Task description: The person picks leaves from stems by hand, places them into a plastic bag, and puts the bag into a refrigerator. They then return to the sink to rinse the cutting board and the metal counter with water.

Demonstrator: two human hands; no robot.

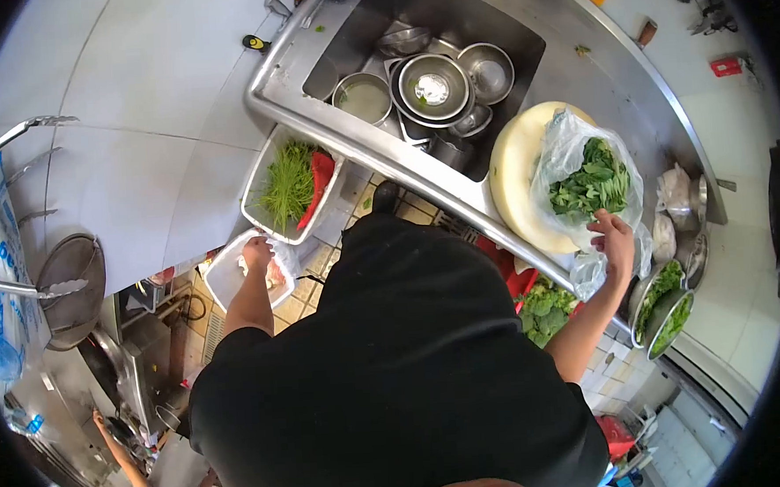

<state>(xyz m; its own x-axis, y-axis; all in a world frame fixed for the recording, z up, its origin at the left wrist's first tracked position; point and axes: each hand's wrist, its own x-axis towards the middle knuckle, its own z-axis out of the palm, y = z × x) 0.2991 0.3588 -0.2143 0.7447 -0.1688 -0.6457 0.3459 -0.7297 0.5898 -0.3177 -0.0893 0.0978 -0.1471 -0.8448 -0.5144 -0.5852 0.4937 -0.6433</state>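
At the right, my right hand [615, 240] touches the lower edge of an opened clear plastic bag [541, 187] of green leaves [597, 180]. The bag rests on a thick round cream board [510, 171] beside the sink. Its fingers are curled around the bag's edge, close to the leaves. My left hand [256, 252] is at the rim of a white tub [220, 279] holding pale contents in thin plastic; its fingers look bent and pressed together, and what they hold is too small to make out. Just above it stands a white bin [250, 185] with long green stalks [286, 187] and a red item [318, 187].
Metal bowls [435, 87] are stacked in the steel sink [529, 38]. Bowls of cut greens [672, 321] stand at the right, and broccoli [545, 310] lies below the counter. A wire strainer [73, 291] hangs at the left. Another person [177, 475] is at the lower left.
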